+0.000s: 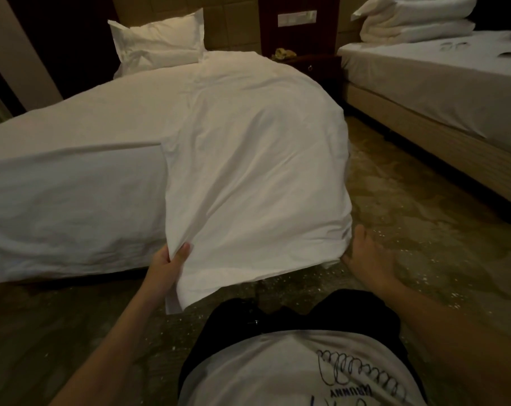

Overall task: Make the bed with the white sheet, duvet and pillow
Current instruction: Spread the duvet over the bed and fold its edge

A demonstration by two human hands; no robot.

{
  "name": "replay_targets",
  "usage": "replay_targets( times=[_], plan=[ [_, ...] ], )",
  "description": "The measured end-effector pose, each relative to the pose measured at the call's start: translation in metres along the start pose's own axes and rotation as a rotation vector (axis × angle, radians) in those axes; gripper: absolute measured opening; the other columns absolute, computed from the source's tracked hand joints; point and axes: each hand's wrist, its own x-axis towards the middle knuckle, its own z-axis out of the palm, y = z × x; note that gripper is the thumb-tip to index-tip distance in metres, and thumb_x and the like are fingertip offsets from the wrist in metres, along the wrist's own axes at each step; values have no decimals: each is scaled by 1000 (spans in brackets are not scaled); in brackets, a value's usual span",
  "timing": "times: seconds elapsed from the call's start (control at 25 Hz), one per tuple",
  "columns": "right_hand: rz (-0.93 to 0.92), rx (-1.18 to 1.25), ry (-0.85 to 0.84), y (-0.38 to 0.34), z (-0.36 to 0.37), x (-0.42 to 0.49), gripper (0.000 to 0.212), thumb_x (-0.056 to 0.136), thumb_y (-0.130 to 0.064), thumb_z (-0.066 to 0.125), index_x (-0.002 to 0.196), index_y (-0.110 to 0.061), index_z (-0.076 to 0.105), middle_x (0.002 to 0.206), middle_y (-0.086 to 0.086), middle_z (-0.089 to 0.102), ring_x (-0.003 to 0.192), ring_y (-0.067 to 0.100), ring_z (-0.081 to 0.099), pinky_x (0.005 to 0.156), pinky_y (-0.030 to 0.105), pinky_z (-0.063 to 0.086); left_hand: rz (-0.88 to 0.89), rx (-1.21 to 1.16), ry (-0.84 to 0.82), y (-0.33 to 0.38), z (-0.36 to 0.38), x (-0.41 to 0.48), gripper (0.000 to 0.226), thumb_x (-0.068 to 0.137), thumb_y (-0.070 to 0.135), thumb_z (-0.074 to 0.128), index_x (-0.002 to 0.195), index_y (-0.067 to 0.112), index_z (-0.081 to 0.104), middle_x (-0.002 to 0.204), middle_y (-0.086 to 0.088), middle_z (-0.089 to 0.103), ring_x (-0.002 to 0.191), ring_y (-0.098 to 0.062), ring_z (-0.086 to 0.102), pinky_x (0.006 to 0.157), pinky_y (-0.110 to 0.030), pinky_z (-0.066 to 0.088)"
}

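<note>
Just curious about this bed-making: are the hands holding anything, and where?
The left hand pinches a fold of the white bedding at the foot corner. The right hand lies open beside its hanging edge, holding nothing.

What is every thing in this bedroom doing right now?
white sheet: spread out, wrinkled, near corner hanging loose.
left hand: pinches a fold of the white sheet.
right hand: fingers spread, touches the white sheet's lower edge.
pillow: at the top end, leaning on the headboard.
folded duvet: stacked on the other bed.
</note>
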Motion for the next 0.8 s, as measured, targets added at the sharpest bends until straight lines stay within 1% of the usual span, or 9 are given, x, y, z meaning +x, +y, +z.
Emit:
replay_targets(
  times=[0.16, 0.24, 0.32, 0.4, 0.48, 0.52, 0.6, 0.68, 0.8],
  plan=[
    [121, 200, 82, 2, 6, 6, 19, 96, -26, 46, 104, -9, 43, 102, 17, 58, 84, 35, 58, 68, 40, 46, 23, -1, 22, -3, 4, 0, 21, 98, 16, 46, 117, 9, 51, 100, -1, 60, 84, -13, 58, 69, -28, 48],
    [144, 189, 94, 5, 6, 8, 20, 98, -22, 43, 105, -6, 52, 103, 18, 61, 84, 36, 59, 70, 40, 47, 43, 9, 36, -4, 6, 0, 20, 97, 15, 47, 116, 9, 52, 97, 4, 60, 84, -12, 58, 66, -24, 47],
    [82, 207, 127, 6, 2, 5, 23, 98, -21, 45, 100, -3, 58, 97, 20, 64, 79, 37, 61, 64, 38, 45, 47, 7, 52, -5, 5, 1, 23, 97, 15, 48, 119, 8, 53, 99, 2, 61, 89, -17, 59, 66, -24, 47],
    [-49, 293, 248, 10, -5, -12, 27, 92, -18, 42, 82, 2, 58, 73, 23, 62, 58, 36, 58, 51, 32, 37, 36, -6, 66, -2, 4, -3, 26, 97, 16, 48, 121, 7, 52, 106, -3, 61, 93, -20, 59, 70, -28, 48],
    [-202, 335, 409, 14, -17, -44, 28, 86, -17, 39, 68, 0, 52, 51, 13, 49, 37, 23, 42, 41, 24, 26, 66, -18, 111, 7, -2, -13, 20, 97, 16, 48, 115, 9, 55, 100, -1, 64, 93, -21, 61, 68, -29, 50],
    [-258, 363, 451, 13, -29, -62, 29, 86, -17, 37, 64, -2, 50, 47, 3, 41, 35, 8, 33, 37, 20, 24, 100, -28, 137, 14, -7, -20, 15, 97, 16, 48, 108, 11, 57, 92, 4, 66, 87, -16, 65, 64, -27, 52],
    [-315, 445, 494, 11, -49, -85, 31, 86, -16, 35, 59, -6, 46, 51, -15, 24, 37, -2, 16, 37, 7, 25, 188, -25, 175, 28, -19, -29, 12, 97, 18, 48, 103, 15, 58, 83, 9, 67, 75, -7, 65, 58, -23, 52],
    [-368, 404, 460, 15, -44, -88, 41, 95, -22, 32, 59, -9, 47, 52, -18, 24, 38, -7, 19, 37, 6, 31, 192, 109, 188, 25, -28, -25, 26, 97, 22, 48, 120, 9, 54, 99, 3, 63, 86, -14, 60, 68, -28, 47],
    [-407, 272, 336, 30, -7, -76, 46, 99, -34, 31, 63, -11, 49, 48, -3, 42, 35, 12, 33, 31, 22, 29, 84, 278, 138, 2, -28, -6, 42, 98, 23, 48, 134, 2, 46, 126, -17, 55, 106, -28, 51, 81, -34, 38]
  ],
)
